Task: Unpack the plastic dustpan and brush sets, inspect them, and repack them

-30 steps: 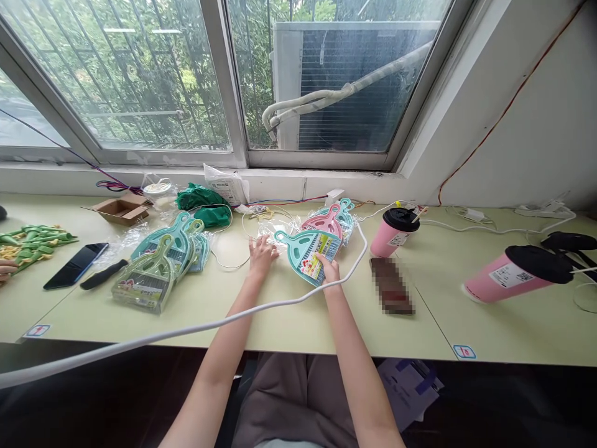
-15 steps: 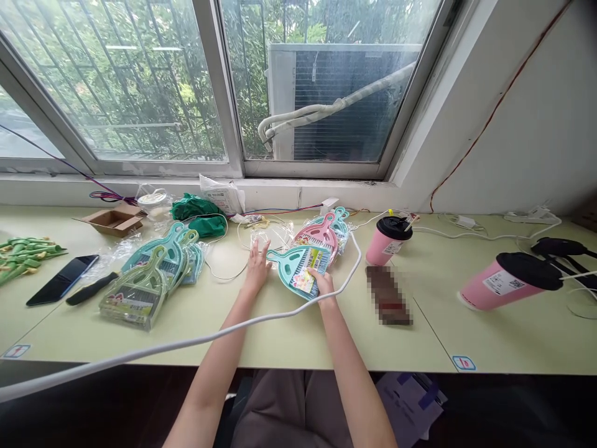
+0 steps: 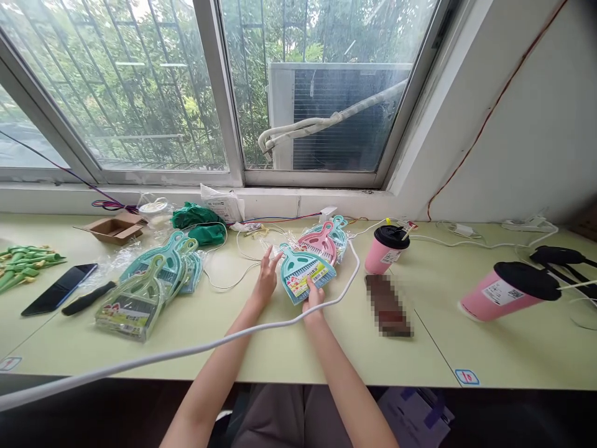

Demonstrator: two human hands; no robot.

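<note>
A teal mini dustpan-and-brush set (image 3: pixel 303 267) with a colourful printed label is tilted above the table, its handle pointing away from me. My right hand (image 3: pixel 313 300) grips its wide lower edge, thumb over the label. My left hand (image 3: pixel 265 277) is at the set's left side, fingers stretched up near the handle, with a bit of clear plastic by the fingertips. Just behind lie a pink dustpan set (image 3: pixel 321 241) and another teal one (image 3: pixel 339 230). Further left is a pile of wrapped sets, a yellow-green one (image 3: pixel 135 305) in front.
A white cable (image 3: pixel 224 339) crosses in front of my forearms. Two pink cups (image 3: pixel 380 255) with black lids, one further right, and a pixelated brown item (image 3: pixel 388 305) are to the right. Leftward lie a black-handled tool (image 3: pixel 88 298), a phone (image 3: pixel 60 289) and a cardboard box (image 3: pixel 114 229).
The teal set has turned so that its handle points away rather than left. My right hand has shifted left to its lower edge; my left hand has moved slightly right. The camera view has tilted up slightly.
</note>
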